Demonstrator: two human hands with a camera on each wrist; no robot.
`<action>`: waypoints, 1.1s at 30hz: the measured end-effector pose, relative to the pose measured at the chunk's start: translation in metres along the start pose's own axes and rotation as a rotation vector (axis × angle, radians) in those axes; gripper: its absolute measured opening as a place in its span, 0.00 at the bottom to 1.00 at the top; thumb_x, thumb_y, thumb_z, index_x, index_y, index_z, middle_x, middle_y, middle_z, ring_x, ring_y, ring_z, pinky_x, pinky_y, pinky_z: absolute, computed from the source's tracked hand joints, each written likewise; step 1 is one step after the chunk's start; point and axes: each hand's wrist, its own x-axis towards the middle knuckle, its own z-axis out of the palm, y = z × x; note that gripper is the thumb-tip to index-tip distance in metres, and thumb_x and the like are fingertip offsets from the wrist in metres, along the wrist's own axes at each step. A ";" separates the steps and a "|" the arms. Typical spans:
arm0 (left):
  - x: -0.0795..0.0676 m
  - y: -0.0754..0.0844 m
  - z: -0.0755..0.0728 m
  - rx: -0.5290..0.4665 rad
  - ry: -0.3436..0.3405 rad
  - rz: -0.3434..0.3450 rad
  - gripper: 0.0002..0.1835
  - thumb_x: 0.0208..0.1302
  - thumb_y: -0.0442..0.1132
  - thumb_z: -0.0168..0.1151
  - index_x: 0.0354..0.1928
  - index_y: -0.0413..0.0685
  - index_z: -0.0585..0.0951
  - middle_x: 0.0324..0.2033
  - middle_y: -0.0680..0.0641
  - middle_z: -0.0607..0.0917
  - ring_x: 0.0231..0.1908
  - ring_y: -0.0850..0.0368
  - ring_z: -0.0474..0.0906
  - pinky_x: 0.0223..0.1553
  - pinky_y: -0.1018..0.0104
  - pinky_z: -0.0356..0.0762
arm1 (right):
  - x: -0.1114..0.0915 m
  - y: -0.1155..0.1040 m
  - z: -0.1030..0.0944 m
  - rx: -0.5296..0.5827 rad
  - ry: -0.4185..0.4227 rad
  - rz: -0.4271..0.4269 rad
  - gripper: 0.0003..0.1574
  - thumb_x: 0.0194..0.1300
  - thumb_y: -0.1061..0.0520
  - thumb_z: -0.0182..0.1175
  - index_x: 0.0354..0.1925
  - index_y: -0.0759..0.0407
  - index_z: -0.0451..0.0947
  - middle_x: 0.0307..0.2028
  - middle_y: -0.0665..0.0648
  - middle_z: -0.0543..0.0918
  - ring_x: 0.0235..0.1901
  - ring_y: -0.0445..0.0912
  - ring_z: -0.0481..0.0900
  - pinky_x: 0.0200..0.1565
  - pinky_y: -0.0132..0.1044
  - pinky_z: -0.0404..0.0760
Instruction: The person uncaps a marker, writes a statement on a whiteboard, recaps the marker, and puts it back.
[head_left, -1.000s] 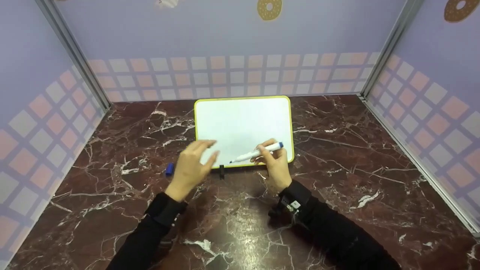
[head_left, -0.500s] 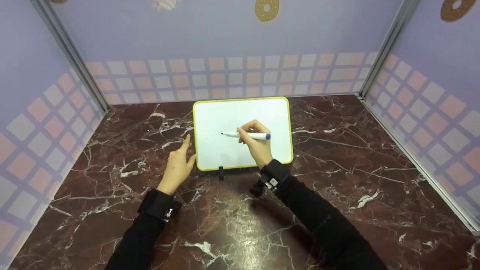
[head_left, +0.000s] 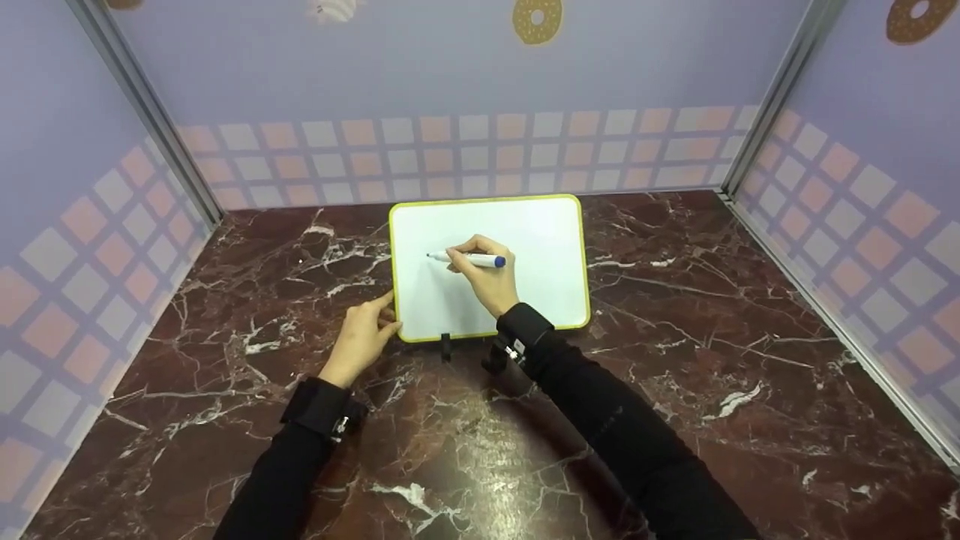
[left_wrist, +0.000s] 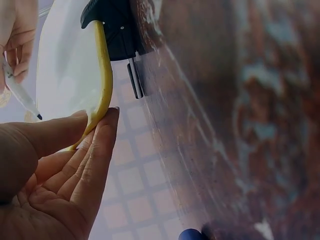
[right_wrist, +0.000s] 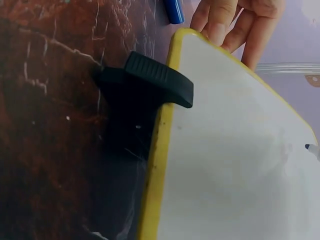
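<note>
Three lilac walls frame whiteboard and marbled table.

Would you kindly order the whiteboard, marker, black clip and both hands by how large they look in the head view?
Largest: whiteboard
Next: left hand and right hand, too alike to rank
Then: marker, partly hidden
Smallest: black clip

Smooth glossy whiteboard, plastic marker, polished marble-like tabletop, ribbed matt plastic clip, cloth sleeves
</note>
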 end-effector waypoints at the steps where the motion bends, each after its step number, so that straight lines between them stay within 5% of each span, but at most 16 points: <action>1: 0.000 0.000 0.000 -0.004 -0.002 -0.004 0.30 0.61 0.26 0.65 0.66 0.29 0.70 0.41 0.31 0.87 0.40 0.39 0.86 0.43 0.50 0.86 | 0.000 0.000 0.001 -0.002 0.000 0.004 0.07 0.64 0.64 0.65 0.33 0.69 0.82 0.36 0.66 0.88 0.30 0.46 0.88 0.39 0.37 0.88; 7: -0.002 0.001 0.000 -0.013 -0.014 -0.003 0.30 0.62 0.25 0.65 0.66 0.27 0.70 0.41 0.30 0.86 0.41 0.39 0.86 0.44 0.51 0.86 | 0.001 0.003 0.002 -0.004 0.002 0.002 0.08 0.65 0.63 0.65 0.34 0.71 0.82 0.37 0.68 0.88 0.33 0.56 0.88 0.40 0.37 0.88; 16: 0.000 0.001 0.001 0.002 0.012 0.001 0.30 0.59 0.25 0.66 0.65 0.27 0.71 0.40 0.31 0.87 0.40 0.39 0.87 0.45 0.51 0.86 | 0.000 0.004 0.001 -0.041 -0.018 -0.013 0.07 0.65 0.62 0.64 0.33 0.67 0.82 0.35 0.65 0.89 0.29 0.46 0.88 0.38 0.36 0.88; 25: 0.000 0.001 0.001 0.020 0.011 -0.014 0.30 0.59 0.25 0.66 0.65 0.27 0.71 0.40 0.31 0.87 0.40 0.40 0.87 0.44 0.52 0.86 | -0.014 0.002 0.002 -0.103 -0.073 -0.002 0.10 0.66 0.64 0.63 0.27 0.69 0.80 0.26 0.67 0.86 0.27 0.53 0.87 0.30 0.27 0.81; 33: 0.000 0.000 0.001 0.019 0.005 -0.017 0.30 0.59 0.25 0.66 0.64 0.27 0.71 0.40 0.31 0.87 0.40 0.39 0.87 0.44 0.52 0.86 | -0.019 -0.026 0.002 -0.079 -0.021 -0.024 0.09 0.65 0.69 0.61 0.30 0.76 0.79 0.29 0.74 0.85 0.29 0.63 0.85 0.34 0.30 0.85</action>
